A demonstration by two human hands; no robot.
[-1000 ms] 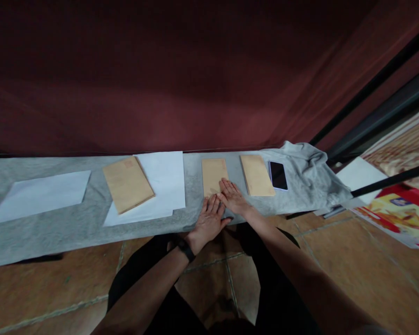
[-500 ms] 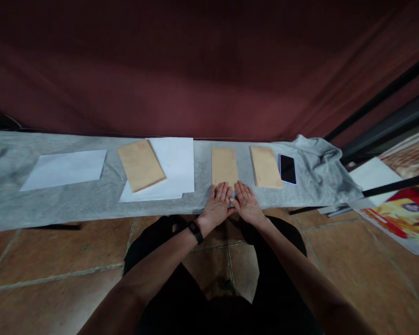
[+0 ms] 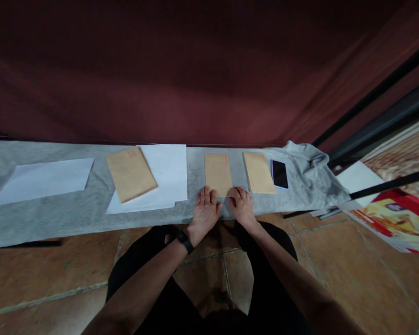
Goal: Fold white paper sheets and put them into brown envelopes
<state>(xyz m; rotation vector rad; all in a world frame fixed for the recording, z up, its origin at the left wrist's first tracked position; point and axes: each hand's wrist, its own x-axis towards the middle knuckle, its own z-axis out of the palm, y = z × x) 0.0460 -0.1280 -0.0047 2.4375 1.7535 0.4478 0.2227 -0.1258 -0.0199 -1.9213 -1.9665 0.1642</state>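
**Operator:** State the position of the hands.

**Technician:** The left hand [image 3: 205, 209] and right hand [image 3: 242, 204] are apart, palms down, at the worktop's near edge. The left fingers extend to the near left corner of the middle envelope [image 3: 218, 172], thumb spread. The right fingers are bent at its near right corner; whether they grip it cannot be determined.

**Operator:** Locate that envelope.

**Technician:** It lies flat on the grey cloth [image 3: 66, 218] covering the worktop, its reddish printed mark at the far right corner.

**Operator:** List the items to its right.

**Technician:** The right-hand envelope [image 3: 259, 172], slightly angled; then, just beside it, the phone [image 3: 280, 174], dark screen up. Beyond that, the cloth is bunched.

**Operator:** And to its left?

**Technician:** White sheets [image 3: 171, 172], partly covered by a tilted brown envelope stack [image 3: 131, 174]. Farther left, a separate white sheet [image 3: 49, 180] lies flat on the cloth.

**Operator:** Any wrist equipment?

**Technician:** One dark band [image 3: 185, 242], left wrist.
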